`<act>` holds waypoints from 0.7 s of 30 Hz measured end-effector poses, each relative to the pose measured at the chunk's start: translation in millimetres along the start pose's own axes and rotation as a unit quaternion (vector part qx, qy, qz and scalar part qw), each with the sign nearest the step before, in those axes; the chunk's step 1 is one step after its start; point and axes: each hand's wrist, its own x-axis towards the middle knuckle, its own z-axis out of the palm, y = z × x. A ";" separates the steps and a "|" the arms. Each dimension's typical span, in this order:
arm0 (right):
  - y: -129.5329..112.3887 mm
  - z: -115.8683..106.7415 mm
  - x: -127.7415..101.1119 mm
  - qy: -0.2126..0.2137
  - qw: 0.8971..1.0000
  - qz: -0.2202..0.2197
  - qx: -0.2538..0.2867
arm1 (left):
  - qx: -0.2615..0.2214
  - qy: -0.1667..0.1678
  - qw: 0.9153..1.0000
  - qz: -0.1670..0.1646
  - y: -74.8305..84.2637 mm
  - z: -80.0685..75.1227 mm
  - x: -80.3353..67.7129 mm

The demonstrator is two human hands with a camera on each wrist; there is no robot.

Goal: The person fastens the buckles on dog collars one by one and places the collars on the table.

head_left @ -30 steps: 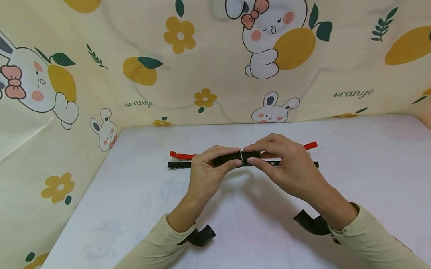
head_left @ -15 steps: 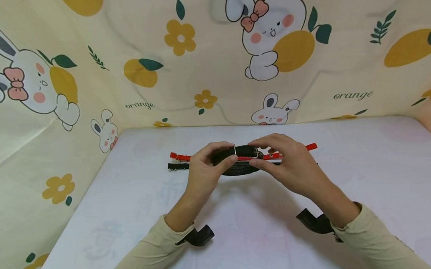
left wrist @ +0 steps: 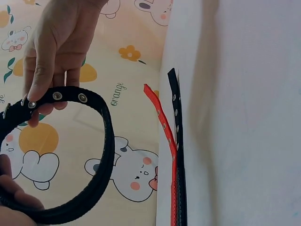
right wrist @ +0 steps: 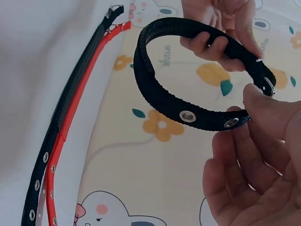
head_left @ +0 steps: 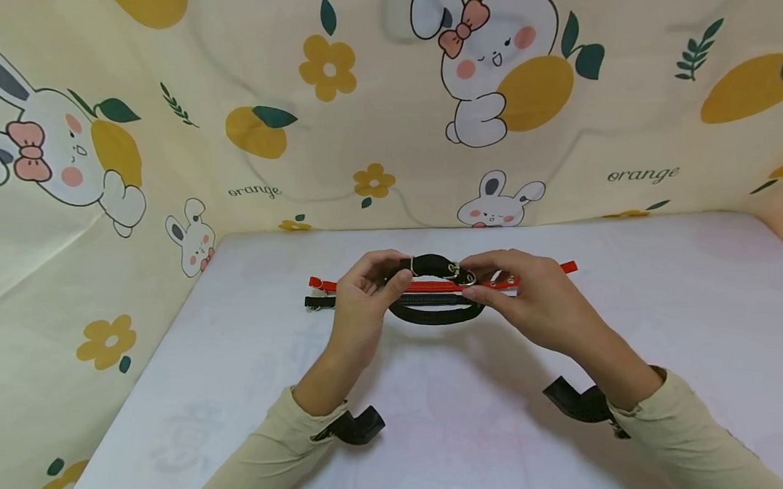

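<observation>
We hold the black collar [right wrist: 162, 101] looped above the table [head_left: 449, 437]: left hand [head_left: 364, 302] grips the band, right hand [head_left: 527, 298] pinches beside the buckle [right wrist: 269, 86], probably keeping the eyelets [right wrist: 188, 116] reachable.

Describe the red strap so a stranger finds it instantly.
Look on the white table, toward its far edge by the rabbit-patterned backdrop. There the red strap lies beside the black strap, on the backdrop side. Its colour sets it apart from that neighbour and from the black collar held in the air.
</observation>
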 end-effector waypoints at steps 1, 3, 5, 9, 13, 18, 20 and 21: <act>0.1 -0.1 -0.2 0.003 1.000 -0.003 0.002 | -0.002 0.001 1.000 -0.003 0.4 0.3 0.0; 0.3 -0.3 -0.4 0.008 1.000 -0.007 0.007 | -0.007 0.003 1.000 -0.007 1.2 0.9 -0.2; 0.5 -0.6 -0.4 0.013 1.000 -0.012 0.014 | -0.009 0.004 1.000 -0.007 2.1 1.3 -0.5; 0.9 -2.7 -1.1 0.018 0.999 -0.011 0.025 | -0.004 0.000 1.000 -0.003 3.5 1.3 -0.6; -1.4 -5.2 -1.3 0.018 0.999 0.009 0.032 | 0.007 0.000 1.000 0.006 3.4 -1.4 -0.4; -4.1 -8.8 -1.8 0.027 0.999 0.021 0.027 | 0.025 -0.006 1.000 0.017 3.9 -3.6 1.4; -4.0 -9.5 -1.9 0.031 0.999 0.018 0.020 | 0.029 -0.006 0.999 0.018 4.0 -4.0 1.8; -3.7 -9.7 -1.9 0.033 0.999 0.016 0.018 | 0.030 -0.006 0.999 0.017 4.0 -4.2 2.0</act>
